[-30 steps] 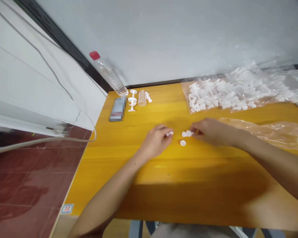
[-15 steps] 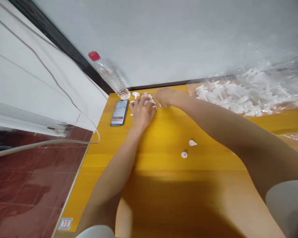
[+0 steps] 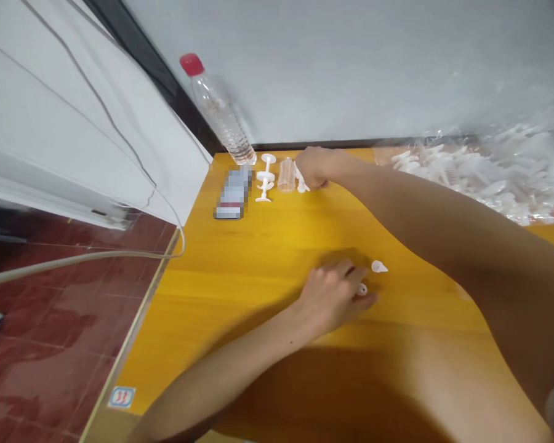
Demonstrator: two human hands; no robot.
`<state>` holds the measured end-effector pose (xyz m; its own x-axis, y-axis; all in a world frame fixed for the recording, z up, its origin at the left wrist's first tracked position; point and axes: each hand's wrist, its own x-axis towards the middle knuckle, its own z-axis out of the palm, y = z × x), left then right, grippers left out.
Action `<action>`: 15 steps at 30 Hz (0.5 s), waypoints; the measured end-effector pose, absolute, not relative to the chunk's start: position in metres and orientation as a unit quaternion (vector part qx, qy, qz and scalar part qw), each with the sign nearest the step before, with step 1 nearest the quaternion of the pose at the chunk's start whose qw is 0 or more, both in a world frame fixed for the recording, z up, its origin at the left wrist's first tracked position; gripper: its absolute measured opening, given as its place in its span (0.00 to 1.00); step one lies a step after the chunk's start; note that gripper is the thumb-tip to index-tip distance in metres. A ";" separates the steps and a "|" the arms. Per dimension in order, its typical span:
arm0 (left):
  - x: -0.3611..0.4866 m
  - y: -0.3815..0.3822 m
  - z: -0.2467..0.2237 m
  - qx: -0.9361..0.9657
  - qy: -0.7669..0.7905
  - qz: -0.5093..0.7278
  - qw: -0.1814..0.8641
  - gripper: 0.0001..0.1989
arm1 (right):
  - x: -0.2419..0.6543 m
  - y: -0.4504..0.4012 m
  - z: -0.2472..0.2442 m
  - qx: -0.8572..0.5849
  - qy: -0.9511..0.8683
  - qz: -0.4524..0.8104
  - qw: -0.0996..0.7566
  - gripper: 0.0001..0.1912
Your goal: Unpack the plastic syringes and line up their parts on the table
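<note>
My left hand (image 3: 330, 292) is low over the middle of the table, thumb and fingers apart around a small white disc (image 3: 361, 289) with a dark centre. Just beyond its fingertips lies a white cone-shaped tip (image 3: 378, 266). Near the wall, my right hand (image 3: 313, 167) is curled closed beside small white plastic pieces (image 3: 301, 179); whatever its fingers hold is hidden. Left of these sits a clear plastic cylinder (image 3: 286, 175). White plunger-like parts with round ends (image 3: 266, 177) lie in a line next to it.
A phone (image 3: 233, 194) lies at the far left, with a red-capped clear bottle (image 3: 224, 120) leaning behind it. Clear plastic bags of white parts (image 3: 484, 175) cover the back right. A cable (image 3: 120, 253) hangs by the left table edge, near a numbered sticker (image 3: 121, 397).
My left hand has left the white parts near the phone and come right and toward me, to the disc. My right hand stays by the wall. The camera view has shifted slightly.
</note>
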<state>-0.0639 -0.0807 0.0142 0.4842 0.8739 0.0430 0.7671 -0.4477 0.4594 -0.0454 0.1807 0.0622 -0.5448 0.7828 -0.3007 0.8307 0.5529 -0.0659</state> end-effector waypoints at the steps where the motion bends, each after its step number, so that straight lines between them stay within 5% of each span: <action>1: -0.063 -0.082 0.012 0.842 0.484 0.134 0.195 0.13 | -0.045 0.176 0.067 0.462 0.869 -0.064 0.164 0.05; 8: -0.101 -0.057 0.009 0.801 0.490 0.246 0.239 0.04 | -0.036 0.154 0.083 0.438 0.886 -0.049 0.143 0.14; 15: -0.153 0.030 0.004 0.718 0.635 0.277 0.068 0.07 | 0.002 0.129 0.101 0.453 0.882 -0.078 0.105 0.13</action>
